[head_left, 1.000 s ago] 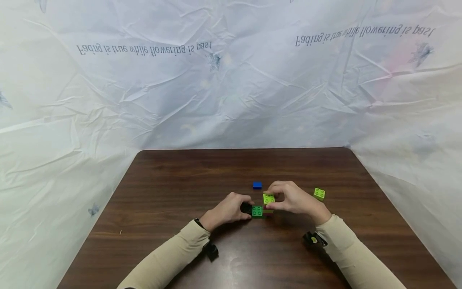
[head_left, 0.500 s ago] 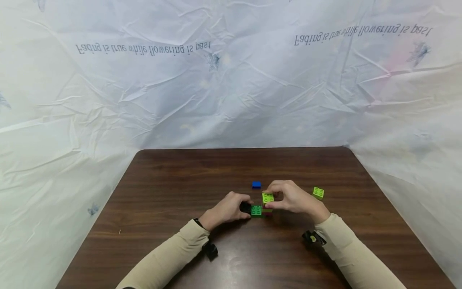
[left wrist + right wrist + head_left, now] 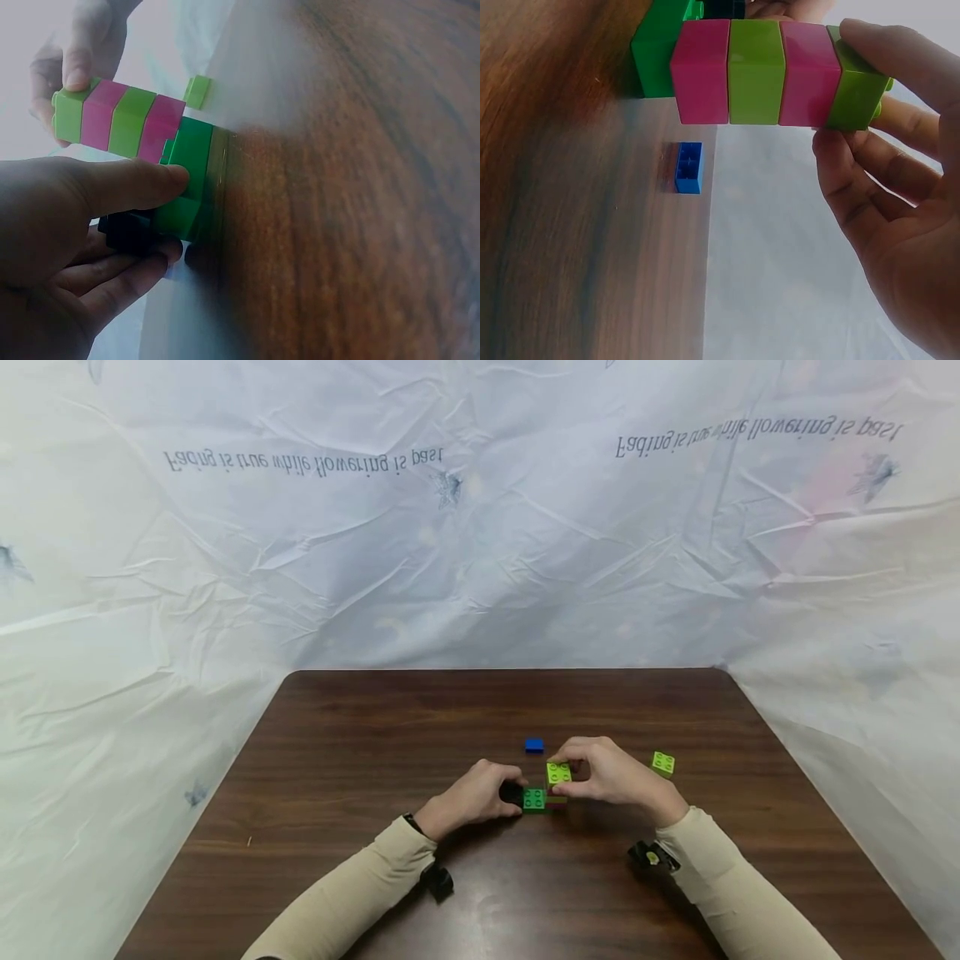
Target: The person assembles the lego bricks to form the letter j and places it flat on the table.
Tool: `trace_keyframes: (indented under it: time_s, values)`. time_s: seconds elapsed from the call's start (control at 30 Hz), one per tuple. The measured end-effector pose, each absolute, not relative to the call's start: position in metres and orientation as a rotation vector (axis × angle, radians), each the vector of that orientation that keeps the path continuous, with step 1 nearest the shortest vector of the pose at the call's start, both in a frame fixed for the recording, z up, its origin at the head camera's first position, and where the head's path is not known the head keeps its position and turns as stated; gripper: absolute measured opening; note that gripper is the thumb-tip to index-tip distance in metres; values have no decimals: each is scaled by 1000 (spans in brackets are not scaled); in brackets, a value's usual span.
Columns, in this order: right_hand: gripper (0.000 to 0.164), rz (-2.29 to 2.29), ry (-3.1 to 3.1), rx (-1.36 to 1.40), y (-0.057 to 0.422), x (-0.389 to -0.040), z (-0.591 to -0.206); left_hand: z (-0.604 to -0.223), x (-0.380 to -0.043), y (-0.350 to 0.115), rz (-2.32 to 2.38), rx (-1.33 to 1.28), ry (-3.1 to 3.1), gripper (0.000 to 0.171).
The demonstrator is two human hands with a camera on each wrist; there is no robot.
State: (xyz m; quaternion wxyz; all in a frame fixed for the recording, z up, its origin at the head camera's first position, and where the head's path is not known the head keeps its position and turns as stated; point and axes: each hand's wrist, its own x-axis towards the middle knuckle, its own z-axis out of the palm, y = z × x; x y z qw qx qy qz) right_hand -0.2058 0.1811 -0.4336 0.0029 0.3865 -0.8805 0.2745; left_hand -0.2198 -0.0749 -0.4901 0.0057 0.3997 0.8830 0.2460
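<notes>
A column of pink and lime toy building bricks stands on one end of a long green brick, which sits low at the wooden table. My right hand pinches the top lime brick between thumb and fingers. Beside the column, my left hand grips the green bricks' other end, its thumb on one side and fingers on the opposite one. A black brick shows between the left thumb and fingers, next to the green. Most of it is hidden by the hand in the head view.
Behind the hands lies a blue brick, its hollow underside visible in the right wrist view. A loose lime brick rests right of the right hand. White printed sheeting hangs around the brown table.
</notes>
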Motion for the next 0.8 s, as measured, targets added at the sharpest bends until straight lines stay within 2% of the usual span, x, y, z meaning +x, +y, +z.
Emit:
trace_keyframes:
  time_s: [0.8]
  values:
    - [39,921,-2737,1137,187,-205,-433,-491,-221,-76,776,1275,2772,30]
